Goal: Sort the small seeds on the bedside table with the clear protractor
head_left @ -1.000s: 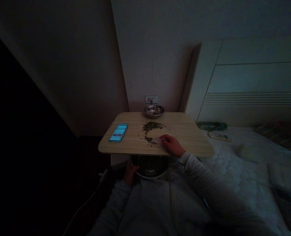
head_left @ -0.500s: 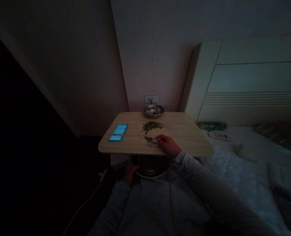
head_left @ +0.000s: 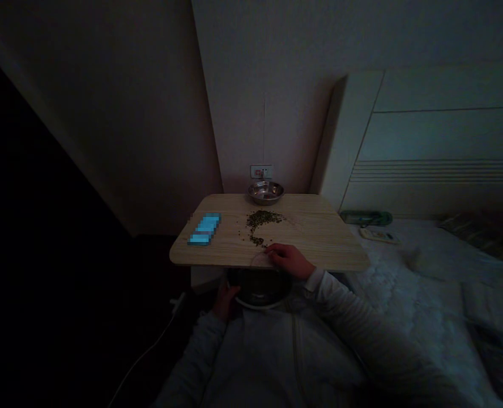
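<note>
A small wooden table (head_left: 319, 243) carries a pile of small dark green seeds (head_left: 261, 221). My right hand (head_left: 289, 259) rests on the table near its front edge, fingers curled at the near end of the seed trail; a pale curved thing lies by the fingertips, too dim to name. Below the table edge, my left hand (head_left: 225, 299) grips the rim of a metal bowl (head_left: 259, 290) held on my lap.
A second steel bowl (head_left: 265, 191) stands at the table's far edge, under a wall socket (head_left: 261, 171). A lit phone (head_left: 205, 229) lies on the table's left side. A bed (head_left: 430, 283) with a headboard is to the right. A white cable (head_left: 149, 348) trails at lower left.
My right hand has slid toward the table's front edge, drawing back from the seed pile. The left hand and lap bowl have stayed put.
</note>
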### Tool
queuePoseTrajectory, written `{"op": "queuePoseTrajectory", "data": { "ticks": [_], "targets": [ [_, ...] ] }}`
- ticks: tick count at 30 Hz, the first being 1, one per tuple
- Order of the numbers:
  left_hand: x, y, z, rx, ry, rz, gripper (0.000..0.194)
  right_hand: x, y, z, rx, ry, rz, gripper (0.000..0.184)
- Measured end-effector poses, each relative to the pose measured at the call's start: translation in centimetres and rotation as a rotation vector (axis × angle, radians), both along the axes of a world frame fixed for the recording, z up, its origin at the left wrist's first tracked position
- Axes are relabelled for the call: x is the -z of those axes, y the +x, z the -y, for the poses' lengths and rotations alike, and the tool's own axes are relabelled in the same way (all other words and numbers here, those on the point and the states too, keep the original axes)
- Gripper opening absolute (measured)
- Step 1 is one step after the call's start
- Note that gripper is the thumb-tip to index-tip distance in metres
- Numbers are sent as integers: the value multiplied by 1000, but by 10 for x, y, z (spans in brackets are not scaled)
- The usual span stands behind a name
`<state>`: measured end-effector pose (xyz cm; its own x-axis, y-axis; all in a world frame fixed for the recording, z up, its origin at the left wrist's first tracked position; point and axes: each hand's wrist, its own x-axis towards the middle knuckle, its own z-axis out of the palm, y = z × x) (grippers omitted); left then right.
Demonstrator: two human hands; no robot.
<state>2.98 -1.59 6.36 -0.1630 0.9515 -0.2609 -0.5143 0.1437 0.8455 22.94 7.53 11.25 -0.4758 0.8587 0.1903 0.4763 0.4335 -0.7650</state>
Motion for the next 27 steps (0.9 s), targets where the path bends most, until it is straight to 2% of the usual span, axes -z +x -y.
{"op": "queuePoseTrajectory", "data": {
  "ticks": [2,5,8,11,19,21,25,27],
  "targets": [
    [6,3,-2,-9,-25,55,32,1,4,-2,16,-5,-20,27],
    [13,4,-5,7,-59,81,38,0,17,-11,112,6,-47,28],
    [17,2,-6,-13,-56,86,40,-1,33,-22,242,19,-44,29],
    [15,-2,-6,11,-50,49,35,-2,41,-27,304,19,-18,28],
    [3,-5,-3,70,-47,19,29,-2,32,-15,208,-7,23,27],
    [4,-6,-3,106,-35,5,26,-2,32,-13,185,-14,17,27],
    [14,-7,-7,30,-8,-31,29,0,33,-12,178,-36,-12,28],
    [18,-7,-9,32,-19,-33,33,0,33,-12,175,-43,-25,28]
  ]
}}
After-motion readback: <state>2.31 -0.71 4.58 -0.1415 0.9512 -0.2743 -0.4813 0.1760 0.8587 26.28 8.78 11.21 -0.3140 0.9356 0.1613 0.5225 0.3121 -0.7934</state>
